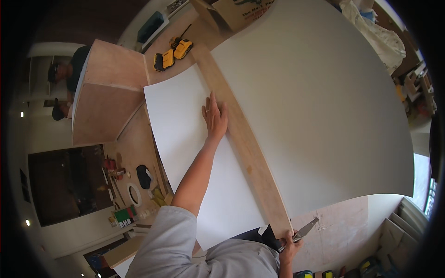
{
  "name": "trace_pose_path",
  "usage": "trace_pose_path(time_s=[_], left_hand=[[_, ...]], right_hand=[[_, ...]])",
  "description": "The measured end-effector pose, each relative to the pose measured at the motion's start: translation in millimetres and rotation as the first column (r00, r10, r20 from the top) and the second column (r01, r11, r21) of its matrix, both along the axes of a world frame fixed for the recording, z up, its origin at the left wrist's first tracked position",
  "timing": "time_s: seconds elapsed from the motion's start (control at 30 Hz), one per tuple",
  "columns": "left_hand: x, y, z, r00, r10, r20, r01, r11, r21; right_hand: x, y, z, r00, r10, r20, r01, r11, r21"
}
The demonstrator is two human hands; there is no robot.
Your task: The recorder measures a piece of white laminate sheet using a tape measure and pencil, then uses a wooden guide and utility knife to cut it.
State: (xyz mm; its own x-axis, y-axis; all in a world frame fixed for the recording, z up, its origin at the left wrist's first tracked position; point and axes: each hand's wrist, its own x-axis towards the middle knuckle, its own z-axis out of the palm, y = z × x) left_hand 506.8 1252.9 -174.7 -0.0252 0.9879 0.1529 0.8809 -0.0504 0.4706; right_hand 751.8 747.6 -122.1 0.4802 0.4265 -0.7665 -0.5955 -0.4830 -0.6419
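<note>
The strip (245, 153), a long wooden board, lies slantwise across the sheet (320, 106), a broad pale panel, from near the drill end of the bench to the wearer's waist. The left hand (215, 118) lies on the sheet along the strip's left edge, fingers slightly apart and extended, closed on nothing. The right hand (288, 248) is at the strip's near end, fingers curled around a bladed tool (306, 229) whose blade points up and right; its grip is mostly hidden.

Beyond the strip's far end lie yellow-black power tools (174, 53), just off the sheet. The left forearm crosses the sheet and hides part of it. Left of the sheet stands a plywood box (111, 92), with two people behind it. Farther down on that side are a black item (144, 177), a white ring (134, 194) and a green pack (125, 215).

The bench (194, 28) is brown; a dark window (69, 183) shows in the pale wall at left, and a crumpled cloth (378, 39) at upper right.

A carton (243, 11) stands at the top and a green tub (150, 25) near it; what either contains I cannot tell.
</note>
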Motion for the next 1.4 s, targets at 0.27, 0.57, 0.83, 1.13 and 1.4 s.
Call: trace_pose_path(time_s=[0.27, 0.57, 0.83, 1.13, 1.4], left_hand=[[0, 18, -3, 0.997, 0.013, -0.072, -0.017, 0.998, -0.061], [-2, 20, -2, 0.997, 0.046, -0.065, -0.050, 0.997, -0.064], [-2, 24, -35, 0.993, 0.074, -0.096, -0.079, 0.996, -0.048], [-61, 54, -67, 0.826, -0.114, -0.552, 0.203, 0.974, 0.103], [-16, 34, -40, 0.997, 0.008, -0.079, -0.005, 0.999, 0.046]], right_hand=[[1, 17, -2, 1.000, 0.000, -0.004, 0.000, 1.000, -0.006], [-2, 23, -2, 0.998, 0.049, 0.029, -0.048, 0.998, -0.041], [-1, 23, -2, 0.999, -0.036, 0.030, 0.038, 0.997, -0.063], [-8, 31, -6, 0.965, -0.240, -0.106, 0.232, 0.969, -0.087], [-12, 20, -4, 0.961, -0.245, -0.129, 0.231, 0.966, -0.116]])
